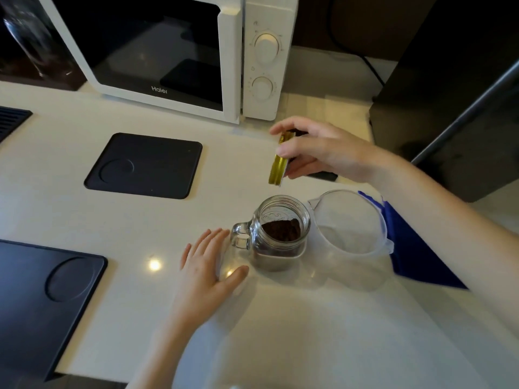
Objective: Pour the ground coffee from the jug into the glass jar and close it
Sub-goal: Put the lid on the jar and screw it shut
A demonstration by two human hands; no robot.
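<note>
A glass jar (280,248) with a side handle stands open on the white counter, with dark ground coffee (280,230) inside it. To its right, touching it, stands a clear plastic jug (351,220) that looks empty. My right hand (320,150) hovers above and behind the jar, holding a gold metal lid (278,167) tilted on edge. My left hand (207,262) lies flat on the counter just left of the jar's handle, fingers spread, holding nothing.
A white microwave (174,51) stands at the back. Two black mats lie on the counter: one (143,165) at centre left, another (42,290) at the near left edge. A blue cloth (412,248) lies right of the jug. A dark cabinet (455,108) rises at the right.
</note>
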